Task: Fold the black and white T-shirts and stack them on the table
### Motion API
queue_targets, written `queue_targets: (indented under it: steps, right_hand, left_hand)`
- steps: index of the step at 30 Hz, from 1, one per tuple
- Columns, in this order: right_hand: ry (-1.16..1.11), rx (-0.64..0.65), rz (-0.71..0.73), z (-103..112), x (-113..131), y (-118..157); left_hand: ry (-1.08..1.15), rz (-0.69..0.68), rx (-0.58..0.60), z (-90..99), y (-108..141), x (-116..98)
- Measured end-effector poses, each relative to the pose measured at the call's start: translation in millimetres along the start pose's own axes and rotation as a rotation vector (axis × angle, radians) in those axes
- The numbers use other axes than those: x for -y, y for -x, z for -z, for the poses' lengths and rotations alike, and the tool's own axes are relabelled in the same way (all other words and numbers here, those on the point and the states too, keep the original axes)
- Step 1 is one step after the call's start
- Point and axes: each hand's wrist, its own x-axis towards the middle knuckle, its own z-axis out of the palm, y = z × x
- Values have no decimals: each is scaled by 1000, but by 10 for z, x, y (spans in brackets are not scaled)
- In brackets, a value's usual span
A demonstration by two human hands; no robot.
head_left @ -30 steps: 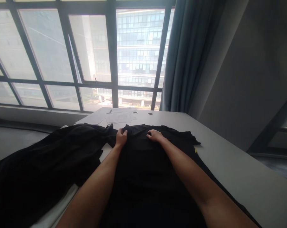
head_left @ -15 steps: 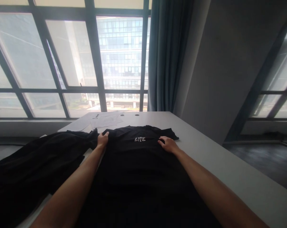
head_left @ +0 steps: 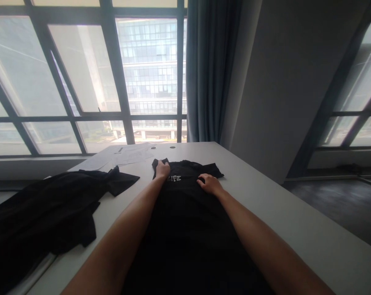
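A black T-shirt [head_left: 185, 221] with white lettering lies lengthwise before me, its collar end toward the window. My left hand [head_left: 162, 169] grips its left side near the shoulder, and that edge is drawn inward over the shirt, partly covering the lettering. On the right of the chest rests my right hand [head_left: 209, 183], fingers spread and slightly curled on the cloth. The shirt's right sleeve sticks out beyond that hand. Farther left, a second black garment [head_left: 65, 205] lies crumpled, apart from the shirt.
The white table [head_left: 280, 229] carries both garments. Paper sheets [head_left: 131, 155] lie at its far left, near two round cable holes. Beyond stand large windows [head_left: 148, 69] and a blue-grey curtain [head_left: 206, 73]. A grey wall [head_left: 277, 82] slopes at the right.
My left hand has carried the T-shirt's left edge inward to the right, baring table between the two garments. The right hand stays at about the same spot on the shirt.
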Motion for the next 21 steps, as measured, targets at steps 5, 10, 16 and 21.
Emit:
queue_targets:
  steps: [5, 10, 16, 21]
  right_hand:
    - [3, 11, -6, 18, 16, 10]
    - [1, 18, -13, 41, 36, 16]
    - [20, 12, -12, 24, 32, 43]
    - [103, 60, -48, 102, 119, -6]
  left_hand:
    - [9, -45, 239, -248, 163, -16]
    - [100, -218, 416, -94, 248, 37]
    - [119, -302, 309, 498, 269, 392]
    - [-139, -339, 484, 870, 510, 658]
